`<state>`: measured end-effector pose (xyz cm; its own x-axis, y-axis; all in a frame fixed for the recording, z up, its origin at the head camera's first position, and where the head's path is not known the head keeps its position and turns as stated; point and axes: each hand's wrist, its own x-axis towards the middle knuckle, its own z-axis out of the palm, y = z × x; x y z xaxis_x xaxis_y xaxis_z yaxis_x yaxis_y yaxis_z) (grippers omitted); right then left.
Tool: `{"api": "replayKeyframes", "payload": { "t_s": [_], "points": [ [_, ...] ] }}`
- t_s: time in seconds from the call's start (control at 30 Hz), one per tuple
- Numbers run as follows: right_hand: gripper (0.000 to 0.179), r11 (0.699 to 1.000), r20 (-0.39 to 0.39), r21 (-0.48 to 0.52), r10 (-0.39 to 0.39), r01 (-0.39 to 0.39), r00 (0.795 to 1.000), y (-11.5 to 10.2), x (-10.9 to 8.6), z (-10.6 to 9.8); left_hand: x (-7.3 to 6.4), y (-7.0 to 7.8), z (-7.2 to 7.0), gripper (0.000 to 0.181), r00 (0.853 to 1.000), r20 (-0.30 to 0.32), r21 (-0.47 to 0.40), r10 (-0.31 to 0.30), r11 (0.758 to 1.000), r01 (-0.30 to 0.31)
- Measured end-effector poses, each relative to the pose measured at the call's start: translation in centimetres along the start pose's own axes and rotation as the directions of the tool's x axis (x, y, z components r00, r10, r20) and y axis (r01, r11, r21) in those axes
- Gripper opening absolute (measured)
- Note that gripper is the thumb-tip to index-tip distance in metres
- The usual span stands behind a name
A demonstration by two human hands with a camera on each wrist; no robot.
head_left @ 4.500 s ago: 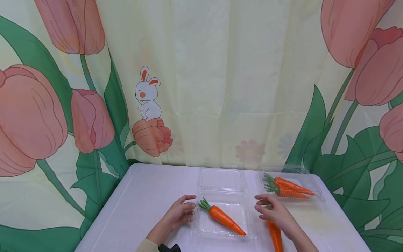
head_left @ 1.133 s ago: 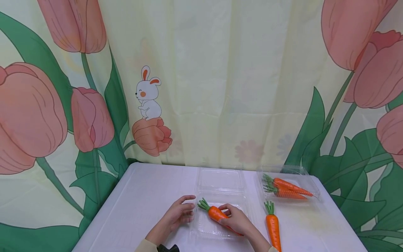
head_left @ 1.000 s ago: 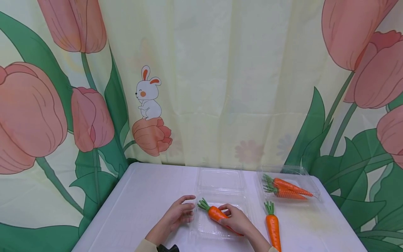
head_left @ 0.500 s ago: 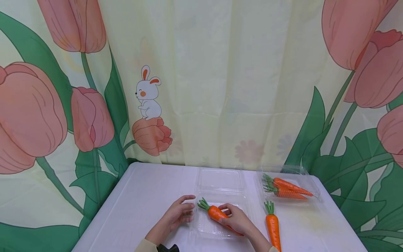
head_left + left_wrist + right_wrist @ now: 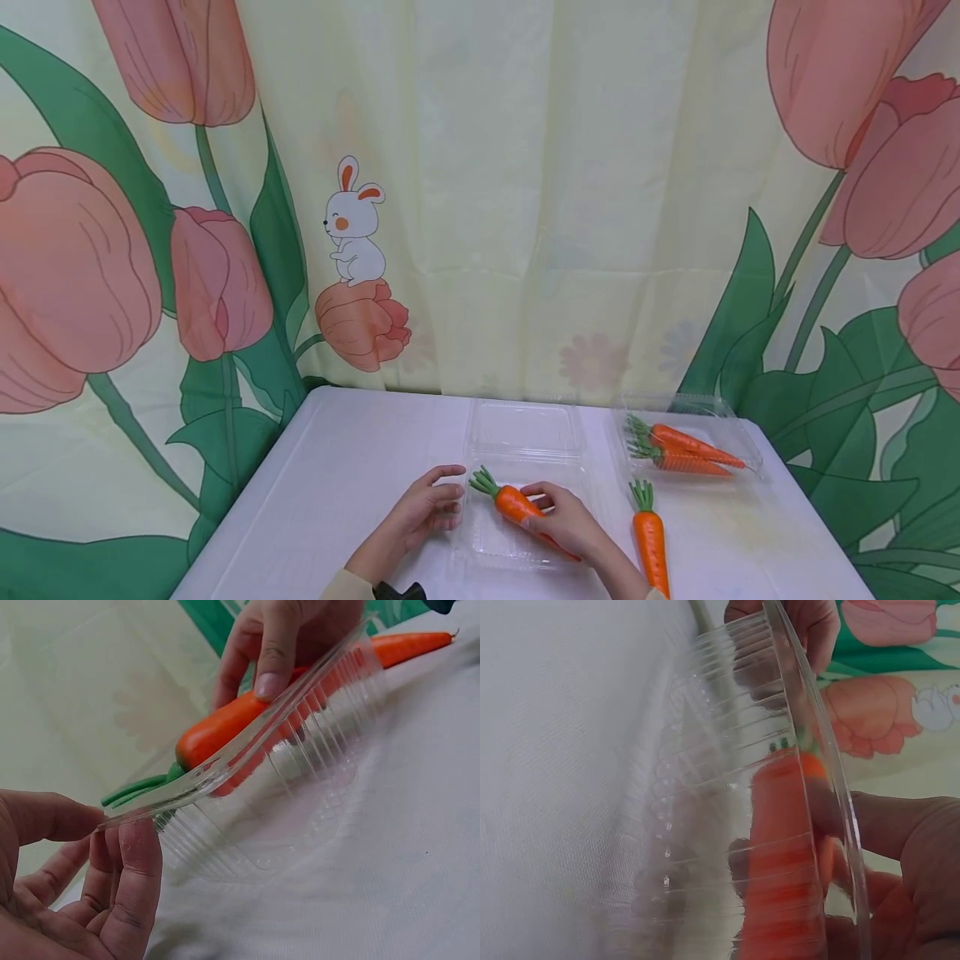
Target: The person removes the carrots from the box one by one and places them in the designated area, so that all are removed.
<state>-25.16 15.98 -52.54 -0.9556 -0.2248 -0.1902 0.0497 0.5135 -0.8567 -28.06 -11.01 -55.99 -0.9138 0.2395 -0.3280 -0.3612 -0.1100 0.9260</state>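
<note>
A clear plastic clamshell box [image 5: 487, 550] lies on the white table with its lid [image 5: 527, 427] folded back. My left hand [image 5: 427, 508] pinches the box's left rim between thumb and fingers, as the left wrist view shows. Inside the box area, my right hand [image 5: 566, 523] grips an orange carrot [image 5: 516, 505] by its middle, thumb on the near side. The carrot slants, green stalks [image 5: 135, 787] toward my left hand and its tip sticking out past the rim in the left wrist view. Through the ribbed wall [image 5: 705, 772], the right wrist view shows the carrot's orange body.
Right of the box, another carrot [image 5: 650, 546] lies on the table, stalks pointing away. Farther back right stands a second clear box [image 5: 752, 454] holding carrots [image 5: 693, 439]. A curtain [image 5: 480, 208] printed with tulips and a rabbit hangs behind the table.
My right hand has come left from over the loose carrot and taken hold of the one in the box. That carrot's stalk end has just risen slightly. My left hand stays put.
</note>
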Motion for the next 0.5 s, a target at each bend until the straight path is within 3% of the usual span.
{"api": "replayKeyframes", "payload": {
  "t_s": [0.5],
  "points": [
    [0.048,0.999,0.02,0.04,0.015,-0.016,1.0,-1.03,-0.04,-0.93,-0.26,0.07,0.17,0.047,1.0,-0.02,0.018,-0.01,1.0,0.01]
  ]
}}
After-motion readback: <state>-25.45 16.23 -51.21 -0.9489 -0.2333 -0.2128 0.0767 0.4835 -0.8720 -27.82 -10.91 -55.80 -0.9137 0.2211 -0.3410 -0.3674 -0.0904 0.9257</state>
